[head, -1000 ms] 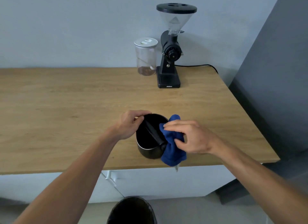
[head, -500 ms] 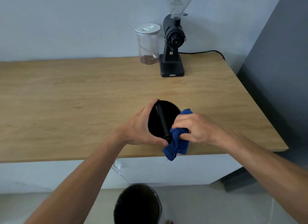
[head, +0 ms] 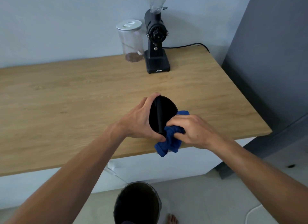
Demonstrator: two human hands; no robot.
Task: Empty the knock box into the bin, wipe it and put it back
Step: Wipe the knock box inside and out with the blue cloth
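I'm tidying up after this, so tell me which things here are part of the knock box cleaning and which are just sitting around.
In use:
- round black knock box with a bar across it, gripped by the left hand
- crumpled blue cloth, in the right hand
- dark round bin on the floor

Just sitting there:
- black coffee grinder with a clear hopper
- clear jar with a white lid
- black power cable

Soft, even, cool daylight, fairly dim, no glare. Grinder (head: 156, 40) throws a faint shadow right onto the wall (head: 50, 23); knock box (head: 162, 117) interior reads pure black. Wide-angle bend curves the counter (head: 66, 98) edges; forearms slightly soft near frame bottom.
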